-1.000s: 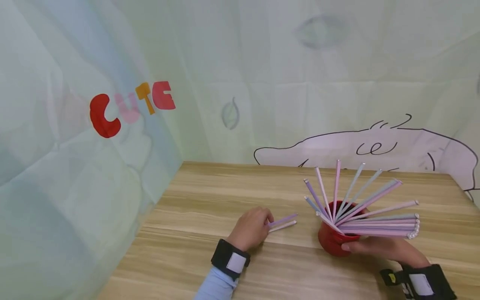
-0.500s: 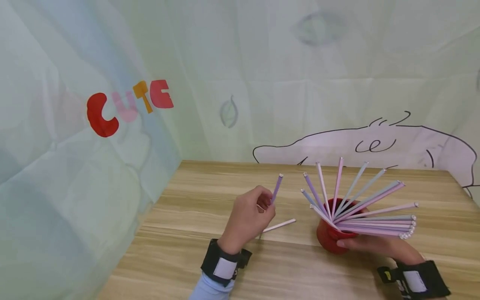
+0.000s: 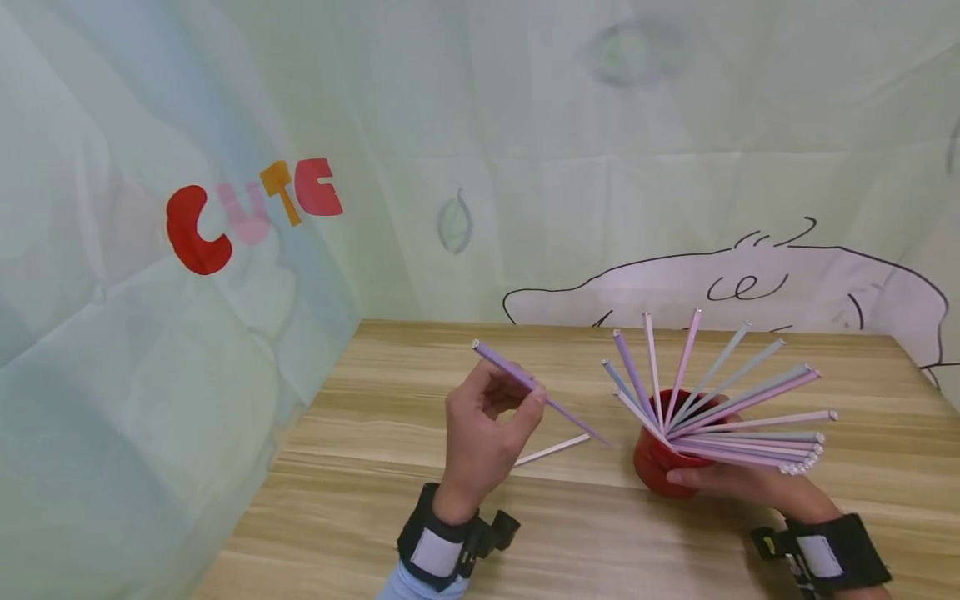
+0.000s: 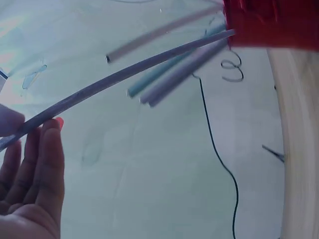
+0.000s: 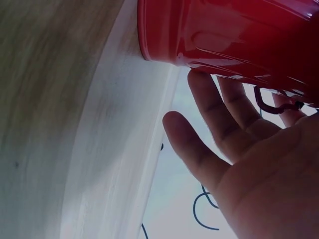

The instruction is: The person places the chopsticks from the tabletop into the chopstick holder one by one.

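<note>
My left hand (image 3: 483, 433) pinches a slim purple straw (image 3: 502, 362) between thumb and fingers, above the table. In the head view the straw slants down to the right, its lower end pointing toward a small red bucket (image 3: 660, 467). The bucket holds a fan of pastel straws (image 3: 750, 454) in pink, purple, blue and pale green, many leaning right. My right hand (image 3: 757, 487) grips the bucket, thumb on its front and fingers reaching round it. A ringed metal fitting shows on the bucket's side (image 5: 239, 45) in the right wrist view. One whitish straw (image 3: 552, 450) lies on the table.
The wood-grain table (image 3: 405, 400) meets a pale cloth backdrop (image 3: 450, 108) at the back and left. Printed on it are the letters CUTE and a line-drawn figure. Each wrist wears a black strap (image 3: 438, 537) with a small camera.
My left hand has lifted the purple straw from beside the whitish one and turned it so it points toward the bucket. The right hand keeps its grip on the bucket.
</note>
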Available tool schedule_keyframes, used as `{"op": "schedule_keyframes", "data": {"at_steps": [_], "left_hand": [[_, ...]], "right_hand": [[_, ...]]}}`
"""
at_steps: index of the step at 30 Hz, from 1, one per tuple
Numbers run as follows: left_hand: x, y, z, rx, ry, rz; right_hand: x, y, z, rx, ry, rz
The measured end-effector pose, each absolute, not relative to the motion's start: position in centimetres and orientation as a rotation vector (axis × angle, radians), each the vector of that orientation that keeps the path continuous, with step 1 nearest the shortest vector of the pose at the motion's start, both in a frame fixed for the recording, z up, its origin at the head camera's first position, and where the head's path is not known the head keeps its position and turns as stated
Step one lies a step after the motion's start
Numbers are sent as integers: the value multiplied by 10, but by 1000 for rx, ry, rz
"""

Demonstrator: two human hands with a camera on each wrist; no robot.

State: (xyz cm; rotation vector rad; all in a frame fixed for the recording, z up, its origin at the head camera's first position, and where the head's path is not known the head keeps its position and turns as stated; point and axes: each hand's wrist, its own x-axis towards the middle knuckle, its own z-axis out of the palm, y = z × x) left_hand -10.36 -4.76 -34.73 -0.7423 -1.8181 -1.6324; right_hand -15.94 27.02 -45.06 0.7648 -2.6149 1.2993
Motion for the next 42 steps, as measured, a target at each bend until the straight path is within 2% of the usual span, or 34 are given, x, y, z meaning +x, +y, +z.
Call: {"op": "schedule_keyframes", "data": {"at_steps": [11,23,31,42], "left_hand": [[-97,-17,-350,-825,-1719,-1726],[-107,13,-366,-883,-1838,-1641],[-105,24,-360,-923,-1890,-1504],[-111,33,-382,-955,-2176,-1166]], "right_hand": [[-159,271,-451,807,-2598,1283],[-160,270,-450,869,-2531,1364],[-163,269,-442,934,-2527,1364],[-159,270,-442,831,-2675,1302]]}}
